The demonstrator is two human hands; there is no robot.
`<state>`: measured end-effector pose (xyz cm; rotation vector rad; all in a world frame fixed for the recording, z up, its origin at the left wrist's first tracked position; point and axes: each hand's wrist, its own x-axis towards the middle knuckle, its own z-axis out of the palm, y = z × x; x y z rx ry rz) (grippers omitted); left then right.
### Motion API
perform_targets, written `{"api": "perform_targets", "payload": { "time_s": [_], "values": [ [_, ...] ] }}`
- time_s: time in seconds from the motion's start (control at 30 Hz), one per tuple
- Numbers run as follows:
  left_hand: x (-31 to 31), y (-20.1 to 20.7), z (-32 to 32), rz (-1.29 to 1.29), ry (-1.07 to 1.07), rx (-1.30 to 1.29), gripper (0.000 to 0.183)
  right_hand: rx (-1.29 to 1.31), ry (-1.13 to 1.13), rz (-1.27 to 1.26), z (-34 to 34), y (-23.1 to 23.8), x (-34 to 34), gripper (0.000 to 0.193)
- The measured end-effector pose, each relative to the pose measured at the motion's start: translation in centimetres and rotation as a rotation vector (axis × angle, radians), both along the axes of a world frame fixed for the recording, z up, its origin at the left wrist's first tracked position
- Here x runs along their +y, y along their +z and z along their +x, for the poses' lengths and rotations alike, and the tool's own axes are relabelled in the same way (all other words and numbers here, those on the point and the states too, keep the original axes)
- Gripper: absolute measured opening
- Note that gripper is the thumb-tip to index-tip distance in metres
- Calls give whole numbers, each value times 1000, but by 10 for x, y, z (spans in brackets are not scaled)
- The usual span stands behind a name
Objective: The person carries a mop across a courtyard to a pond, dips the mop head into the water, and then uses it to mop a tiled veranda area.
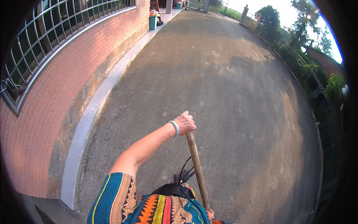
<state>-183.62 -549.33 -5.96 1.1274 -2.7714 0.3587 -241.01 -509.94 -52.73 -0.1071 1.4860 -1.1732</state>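
left hand (185, 122) grip closed tight around wooden stick (197, 168) top; right grip unclear.

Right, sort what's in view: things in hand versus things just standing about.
In hand:
- wooden stick, its top gripped by the left hand
- right hand, barely visible low on the stick

Standing about:
- green bin by the brick wall
- metal fence
- barred window

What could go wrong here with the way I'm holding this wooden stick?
The left hand grips only the very top of the wooden stick, so it might twist or slip. The right hand is barely visible low on it, so its grip is unclear. The black cords hang close beside the stick and could snag.
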Motion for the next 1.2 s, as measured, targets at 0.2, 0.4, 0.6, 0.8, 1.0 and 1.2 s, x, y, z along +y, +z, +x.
{"api": "perform_targets", "payload": {
  "time_s": [0.2, 0.4, 0.6, 0.8, 1.0, 1.2],
  "values": [
    [-126, 1, 61, 9, 141, -69, 12, 471, 142, 4, 136, 48, -164, 30],
    [-250, 12, 109, -135, 143, -3, 13, -691, -1024, 85, 210, 134, -376, 18],
    [-423, -2, 137, -177, 126, 87, 11, -711, -808, -131, 214, 120, -542, 16],
    [-555, 0, 193, -82, 196, -33, 11, -208, -388, -51, 279, 111, -659, 15],
    [-728, 10, 152, -74, 116, -34, 11, -103, 72, -81, 216, 66, -780, 20],
    [-848, -25, 201, 111, 309, -203, 8, 386, 396, 58, 296, 103, -945, 15]
  ]
}}
